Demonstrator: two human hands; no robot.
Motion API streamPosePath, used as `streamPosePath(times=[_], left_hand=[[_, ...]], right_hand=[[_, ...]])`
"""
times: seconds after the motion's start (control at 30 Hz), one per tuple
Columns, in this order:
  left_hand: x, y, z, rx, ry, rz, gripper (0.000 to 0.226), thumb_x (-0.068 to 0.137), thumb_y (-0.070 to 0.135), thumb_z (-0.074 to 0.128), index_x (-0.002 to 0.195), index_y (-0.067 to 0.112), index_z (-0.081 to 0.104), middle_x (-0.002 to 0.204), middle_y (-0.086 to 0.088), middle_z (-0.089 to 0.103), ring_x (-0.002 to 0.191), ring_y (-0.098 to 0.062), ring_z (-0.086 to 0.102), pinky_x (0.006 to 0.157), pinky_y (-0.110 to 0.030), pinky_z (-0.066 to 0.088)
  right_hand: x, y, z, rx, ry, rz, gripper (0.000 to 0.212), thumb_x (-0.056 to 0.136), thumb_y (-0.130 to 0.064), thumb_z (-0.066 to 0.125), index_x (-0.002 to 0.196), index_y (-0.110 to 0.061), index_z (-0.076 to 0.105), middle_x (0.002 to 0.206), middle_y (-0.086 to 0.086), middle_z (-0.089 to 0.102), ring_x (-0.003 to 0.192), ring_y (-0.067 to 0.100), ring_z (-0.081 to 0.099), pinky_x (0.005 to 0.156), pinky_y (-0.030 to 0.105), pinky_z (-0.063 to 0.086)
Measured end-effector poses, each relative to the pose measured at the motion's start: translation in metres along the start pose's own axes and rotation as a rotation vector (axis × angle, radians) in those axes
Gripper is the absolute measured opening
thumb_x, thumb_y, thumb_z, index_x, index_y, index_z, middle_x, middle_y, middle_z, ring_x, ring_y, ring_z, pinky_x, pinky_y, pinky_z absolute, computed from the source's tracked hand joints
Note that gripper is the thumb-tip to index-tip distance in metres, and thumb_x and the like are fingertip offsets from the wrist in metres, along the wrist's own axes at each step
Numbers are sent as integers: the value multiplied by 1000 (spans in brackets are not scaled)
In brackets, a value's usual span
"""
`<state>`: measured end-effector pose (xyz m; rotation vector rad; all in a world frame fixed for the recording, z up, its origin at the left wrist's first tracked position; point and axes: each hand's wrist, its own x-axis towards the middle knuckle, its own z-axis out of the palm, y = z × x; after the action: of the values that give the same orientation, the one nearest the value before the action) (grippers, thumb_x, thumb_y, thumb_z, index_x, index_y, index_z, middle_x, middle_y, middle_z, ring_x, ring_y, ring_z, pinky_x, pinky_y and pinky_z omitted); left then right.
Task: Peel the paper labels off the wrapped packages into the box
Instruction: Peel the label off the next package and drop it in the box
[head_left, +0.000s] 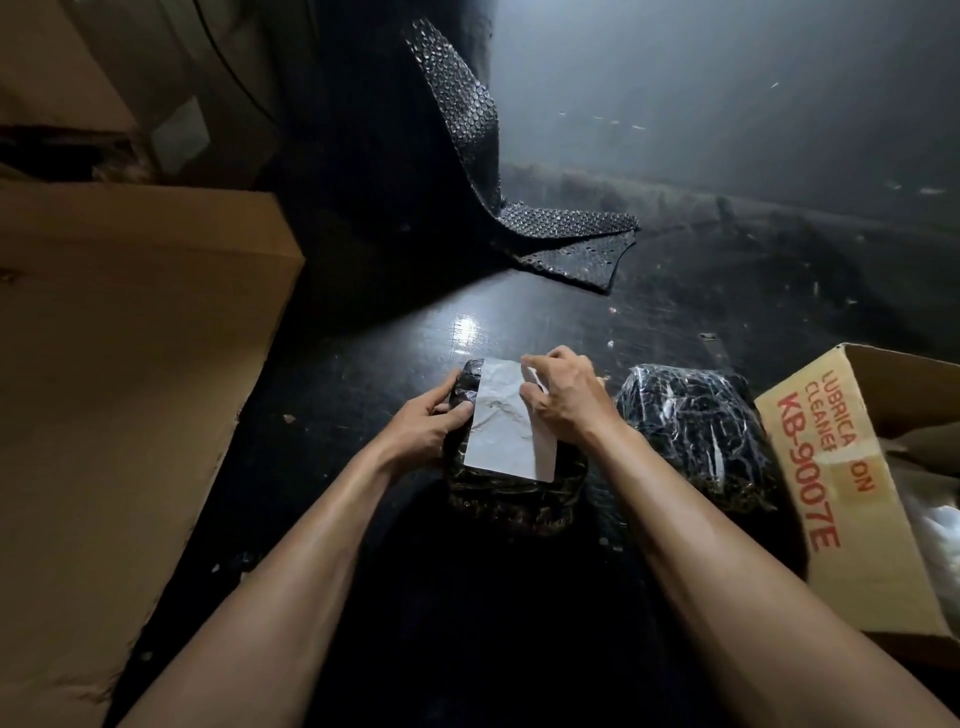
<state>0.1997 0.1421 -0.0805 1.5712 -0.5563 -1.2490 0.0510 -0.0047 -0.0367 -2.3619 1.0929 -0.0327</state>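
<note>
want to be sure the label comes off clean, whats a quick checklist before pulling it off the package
1. Package braced: ok. The left hand grips the left side of the black wrapped package.
2. Corner started: ok. The right hand pinches the far right corner of the white paper label, which is lifted there.
3. Rest of label: not ok yet. Most of it lies flat on the wrap, creased.
4. Tearing risk: cannot tell. How firmly it sticks does not show.
5. Drop spot: ok. The open cardboard box stands on the right, beyond the second wrapped package.
6. Second package's label: cannot tell; none shows.
</note>
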Motion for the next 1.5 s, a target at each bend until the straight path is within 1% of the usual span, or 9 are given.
streamPosePath(times=[0.13, 0.27, 0.47, 0.8, 1.0, 1.2, 1.3, 1.37, 1.5], left_hand=[[3, -5, -4, -44, -22, 2, 64, 98, 15, 63, 155, 31, 36, 96, 1, 74, 83, -10, 71, 68, -21, 54], [3, -8, -3, -97, -9, 14, 62, 97, 11, 63, 151, 31, 41, 97, 0, 76, 84, -12, 73, 68, -22, 55], [9, -15, -2, -128, 22, 23, 62, 95, 11, 66, 151, 28, 45, 98, -4, 77, 87, -14, 73, 74, -25, 55], [8, -13, -1, -149, 32, 30, 61, 95, 13, 67, 149, 30, 46, 102, -7, 77, 88, -14, 74, 72, -23, 56], [9, -16, -1, -129, 40, 45, 61, 95, 15, 68, 149, 30, 46, 101, -6, 78, 90, -15, 74, 76, -25, 55], [7, -14, -1, -142, 41, 44, 61, 95, 13, 67, 150, 29, 46, 100, -8, 76, 85, -12, 74, 69, -21, 55], [5, -13, 1, -161, 47, 42, 59, 95, 12, 66, 149, 29, 48, 97, -7, 75, 80, -12, 74, 66, -21, 56], [6, -13, 3, -166, 59, 37, 59, 96, 12, 66, 149, 29, 48, 92, -4, 75, 77, -12, 73, 64, -22, 56], [7, -15, 5, -145, 89, 45, 58, 95, 12, 66, 149, 29, 48, 82, 4, 76, 75, -10, 72, 63, -23, 55]], right_hand=[[8, -2, 7, 41, 8, 48, 28, 97, -40, 58, 120, -27, 68, 120, 6, 54, 120, 27, 44, 105, 56, 35], [14, 0, 7, 118, 1, 67, 22, 93, -38, 64, 113, -30, 64, 126, 3, 53, 124, 25, 41, 108, 58, 35], [20, -5, 3, 166, 69, 27, 8, 90, -30, 72, 89, -29, 64, 103, -4, 65, 105, 21, 59, 94, 50, 49], [32, -5, -7, 187, -51, 61, 37, 93, -30, 69, 129, -25, 64, 117, 3, 67, 107, 22, 62, 95, 36, 52], [36, -18, -6, 168, -99, 37, 18, 90, -39, 69, 106, -31, 74, 121, 9, 66, 107, 26, 62, 92, 45, 55], [34, -22, -3, 256, -57, 64, 26, 73, -62, 72, 84, -39, 75, 117, 4, 68, 106, 27, 62, 92, 50, 52], [33, -18, 3, 250, 4, 59, 3, 84, -42, 76, 83, -40, 74, 109, -2, 63, 106, 23, 59, 88, 43, 54], [33, -13, 9, 241, 30, 63, 17, 90, -30, 73, 81, -43, 72, 102, -3, 59, 106, 23, 56, 90, 46, 54], [27, -15, 11, 238, 73, 40, 4, 90, -35, 70, 87, -36, 73, 96, 0, 54, 108, 25, 50, 92, 48, 50]])
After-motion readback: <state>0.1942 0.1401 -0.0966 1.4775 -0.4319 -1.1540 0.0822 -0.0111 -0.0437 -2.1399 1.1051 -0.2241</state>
